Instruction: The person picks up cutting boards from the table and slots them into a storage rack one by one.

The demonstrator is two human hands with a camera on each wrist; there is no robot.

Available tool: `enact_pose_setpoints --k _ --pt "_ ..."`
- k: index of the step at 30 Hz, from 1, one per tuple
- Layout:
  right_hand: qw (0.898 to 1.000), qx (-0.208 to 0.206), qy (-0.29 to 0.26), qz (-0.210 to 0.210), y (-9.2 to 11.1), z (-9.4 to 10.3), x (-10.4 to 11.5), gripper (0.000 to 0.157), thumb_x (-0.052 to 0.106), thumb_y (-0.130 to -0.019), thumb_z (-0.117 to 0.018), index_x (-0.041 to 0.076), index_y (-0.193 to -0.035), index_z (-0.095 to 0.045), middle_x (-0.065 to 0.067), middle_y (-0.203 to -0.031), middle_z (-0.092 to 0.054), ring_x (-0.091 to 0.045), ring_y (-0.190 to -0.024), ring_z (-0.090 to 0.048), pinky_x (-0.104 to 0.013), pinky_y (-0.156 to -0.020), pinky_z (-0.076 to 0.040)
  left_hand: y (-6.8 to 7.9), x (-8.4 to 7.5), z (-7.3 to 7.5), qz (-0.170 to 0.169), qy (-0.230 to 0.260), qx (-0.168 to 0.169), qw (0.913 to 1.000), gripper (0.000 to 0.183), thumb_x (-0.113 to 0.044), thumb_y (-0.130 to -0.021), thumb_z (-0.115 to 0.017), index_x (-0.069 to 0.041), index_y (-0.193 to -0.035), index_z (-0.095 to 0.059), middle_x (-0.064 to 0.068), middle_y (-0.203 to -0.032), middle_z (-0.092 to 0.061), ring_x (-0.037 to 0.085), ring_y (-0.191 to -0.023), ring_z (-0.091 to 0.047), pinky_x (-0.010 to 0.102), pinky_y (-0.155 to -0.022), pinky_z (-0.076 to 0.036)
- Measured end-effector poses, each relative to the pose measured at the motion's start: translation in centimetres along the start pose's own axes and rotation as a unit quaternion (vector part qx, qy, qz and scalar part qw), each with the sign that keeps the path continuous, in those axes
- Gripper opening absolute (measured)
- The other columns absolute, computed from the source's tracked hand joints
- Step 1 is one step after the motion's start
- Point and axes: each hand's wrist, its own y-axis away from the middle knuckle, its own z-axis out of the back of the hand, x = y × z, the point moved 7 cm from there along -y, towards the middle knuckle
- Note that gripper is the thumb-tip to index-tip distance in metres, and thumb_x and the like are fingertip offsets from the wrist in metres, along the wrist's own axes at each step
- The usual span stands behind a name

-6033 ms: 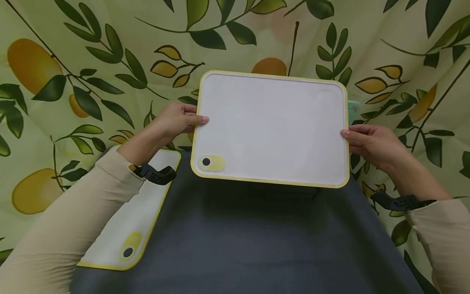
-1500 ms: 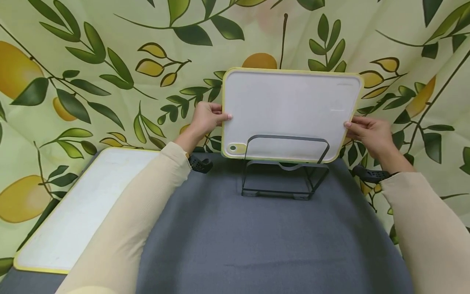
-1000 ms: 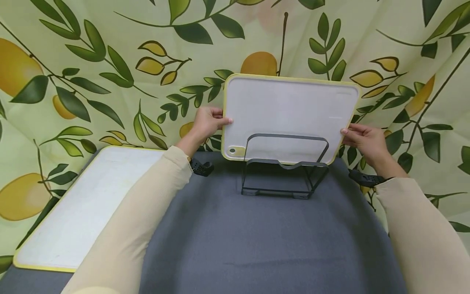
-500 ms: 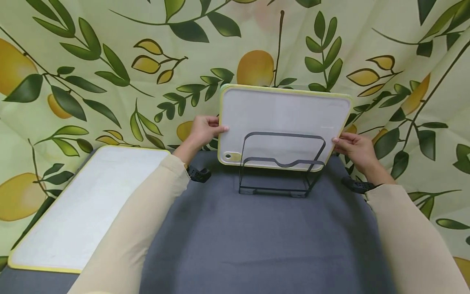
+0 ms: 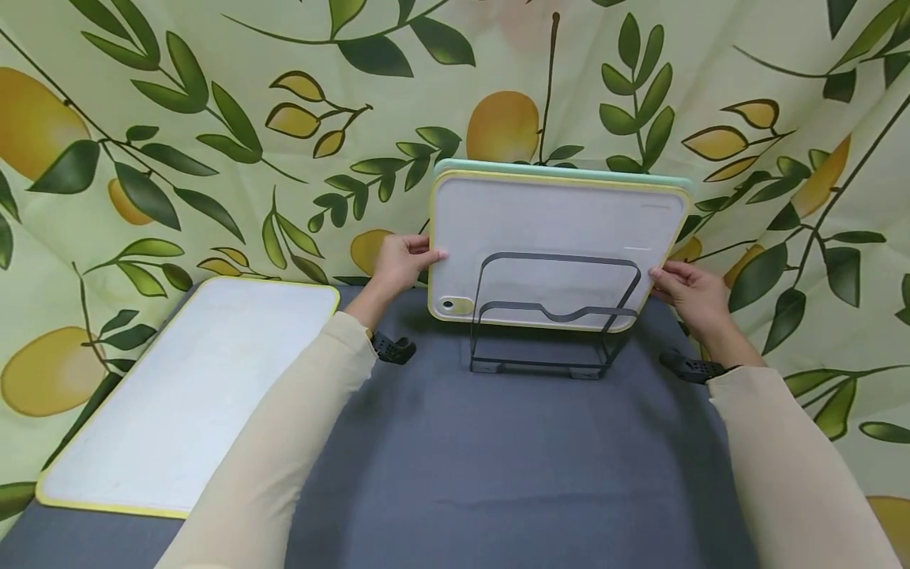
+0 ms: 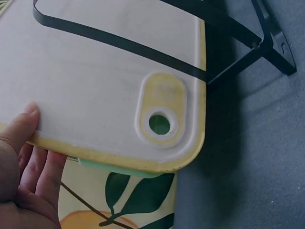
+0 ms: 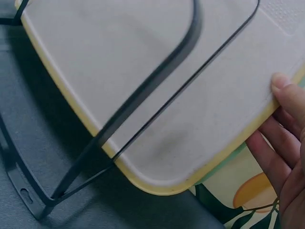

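A white cutting board (image 5: 554,225) with a yellow rim stands in a black wire rack (image 5: 558,316), behind its front bars and leaning back. Just behind it a mint-green board (image 5: 569,170) shows along the top edge. My left hand (image 5: 400,265) pinches the yellow-rimmed board's left edge, thumb on the white face, fingers behind. On the opposite edge my right hand (image 5: 693,296) pinches it the same way. A yellow tab with a hole (image 6: 162,109) sits in the board's lower left corner. How the lower edge rests in the rack is partly hidden by the bars.
Another white board (image 5: 192,387) with a yellow rim lies flat on the grey cloth-covered table (image 5: 526,466) at the left, partly under my left sleeve. A curtain (image 5: 398,95) printed with leaves and fruit hangs close behind the rack.
Six seconds ago the board was held in front of the rack. It has since moved behind the front bars, then lowered and tilted back, uncovering the green board's top edge.
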Motion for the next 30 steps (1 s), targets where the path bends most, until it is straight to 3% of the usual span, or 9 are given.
enact_pose_setpoints --k 8,12,15,17,20,22,24,27,30 --pt "0.999 0.008 -0.041 -0.009 -0.1 0.3 0.9 0.019 0.007 -0.095 -0.068 0.025 -0.094 -0.076 0.015 -0.082 -0.077 0.000 -0.072 -0.074 -0.014 -0.066 -0.059 -0.3 -0.2 -0.4 0.028 0.055 0.005 0.9981 0.039 -0.012 -0.088 -0.080 0.003 -0.122 -0.071 0.022 -0.122 -0.072 0.032 -0.115 -0.069 0.044 -0.099 -0.057" --pt "0.998 0.021 -0.059 -0.013 -0.1 0.5 0.9 0.022 0.005 -0.096 -0.066 0.023 -0.095 -0.077 0.013 -0.084 -0.078 -0.001 -0.074 -0.075 -0.015 -0.067 -0.059 -0.2 -0.4 -0.5 0.036 0.051 0.016 0.9979 0.039 -0.015 -0.088 -0.080 0.002 -0.122 -0.071 0.020 -0.123 -0.072 0.029 -0.115 -0.069 0.040 -0.097 -0.057" --pt "1.000 0.025 -0.009 -0.017 -0.2 0.4 0.7 0.015 0.013 -0.098 -0.066 0.021 -0.105 -0.075 0.019 -0.086 -0.076 0.002 -0.076 -0.073 -0.014 -0.069 -0.058 0.0 -0.3 -0.4 0.033 0.037 0.011 0.9987 0.039 -0.017 -0.089 -0.080 0.001 -0.122 -0.072 0.019 -0.122 -0.072 0.027 -0.113 -0.069 0.038 -0.094 -0.058" --pt "0.998 0.019 0.059 -0.026 0.0 0.2 0.7 0.025 0.024 -0.099 -0.065 0.012 -0.120 -0.071 0.026 -0.087 -0.073 0.006 -0.078 -0.071 -0.012 -0.070 -0.057 0.2 -0.1 -0.2 0.021 0.017 0.006 0.9996 0.038 -0.020 -0.089 -0.080 0.001 -0.120 -0.073 0.020 -0.120 -0.073 0.028 -0.108 -0.070 0.037 -0.090 -0.059" --pt "0.982 -0.004 0.181 -0.056 0.6 0.0 1.3 0.062 0.044 -0.098 -0.062 0.003 -0.143 -0.055 0.033 -0.091 -0.062 0.014 -0.078 -0.064 -0.008 -0.071 -0.054 0.8 0.5 0.2 0.002 -0.035 0.003 0.9994 0.039 -0.029 -0.089 -0.079 0.000 -0.116 -0.074 0.018 -0.116 -0.075 0.026 -0.102 -0.069 0.034 -0.084 -0.058" --pt "0.969 -0.025 0.234 -0.075 1.3 -0.2 2.0 0.076 0.053 -0.097 -0.059 0.000 -0.149 -0.046 0.024 -0.100 -0.061 0.016 -0.078 -0.059 -0.007 -0.070 -0.052 1.4 0.9 0.7 -0.009 -0.066 0.003 0.9978 0.041 -0.035 -0.090 -0.077 -0.002 -0.113 -0.075 0.017 -0.112 -0.075 0.025 -0.099 -0.069 0.033 -0.080 -0.057" --pt "0.954 -0.051 0.286 -0.076 2.1 -0.1 3.3 0.077 0.057 -0.097 -0.056 0.003 -0.151 -0.045 0.008 -0.113 -0.065 0.018 -0.079 -0.051 -0.008 -0.071 -0.048 2.0 1.2 1.3 -0.019 -0.097 0.011 0.9950 0.042 -0.039 -0.092 -0.074 -0.004 -0.114 -0.075 0.015 -0.111 -0.075 0.025 -0.101 -0.069 0.034 -0.082 -0.056" --pt "0.933 -0.076 0.349 -0.048 3.0 -1.2 4.5 0.074 0.058 -0.098 -0.052 0.005 -0.151 -0.047 -0.017 -0.132 -0.063 0.016 -0.082 -0.041 -0.017 -0.078 -0.041 3.2 2.0 3.4 -0.022 -0.146 0.030 0.9886 0.043 -0.040 -0.095 -0.069 -0.004 -0.118 -0.073 0.016 -0.114 -0.074 0.028 -0.106 -0.068 0.041 -0.088 -0.056" --pt "0.918 -0.092 0.385 -0.009 3.9 -2.4 5.4 0.070 0.053 -0.100 -0.053 0.004 -0.150 -0.047 -0.026 -0.141 -0.058 0.011 -0.085 -0.039 -0.027 -0.081 -0.037 4.7 2.8 5.6 -0.022 -0.206 0.050 0.9770 0.043 -0.038 -0.098 -0.065 -0.003 -0.123 -0.070 0.017 -0.120 -0.072 0.030 -0.113 -0.067 0.045 -0.096 -0.054"
